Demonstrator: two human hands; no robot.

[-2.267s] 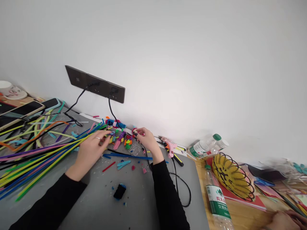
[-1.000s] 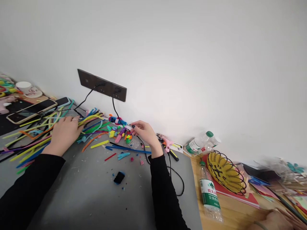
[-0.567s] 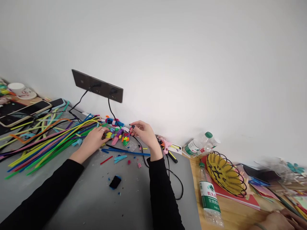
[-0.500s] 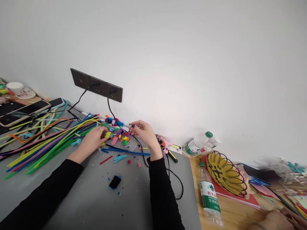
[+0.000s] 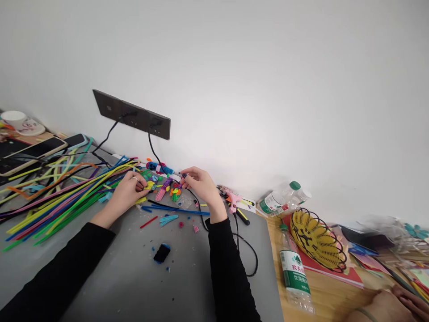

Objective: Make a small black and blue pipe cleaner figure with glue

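Observation:
My left hand (image 5: 129, 190) is at the back of the grey mat, its fingers curled and pinched together beside a yellow-and-blue pipe-cleaner figure (image 5: 153, 182); what they hold is too small to make out. My right hand (image 5: 203, 187) reaches in from the other side, thumb and fingers closed at the tips, hiding what is between them. Just left of those fingertips lies a multicoloured pipe-cleaner figure (image 5: 175, 193). Between the hands is a pink-and-purple figure (image 5: 163, 189). Against the wall behind lies a blue-and-red figure (image 5: 157, 167).
Long pipe cleaners (image 5: 77, 197) spread over the left side. A pink glue gun (image 5: 233, 202) and its cord lie right of my right hand. Water bottles (image 5: 295, 273) and a yellow basket (image 5: 315, 239) stand farther right. Another person's hands (image 5: 385, 306) show at the lower right.
My left hand has drawn back slightly to the left, uncovering more of the yellow-and-blue figure. My right hand stays almost in place. The view has shifted a little.

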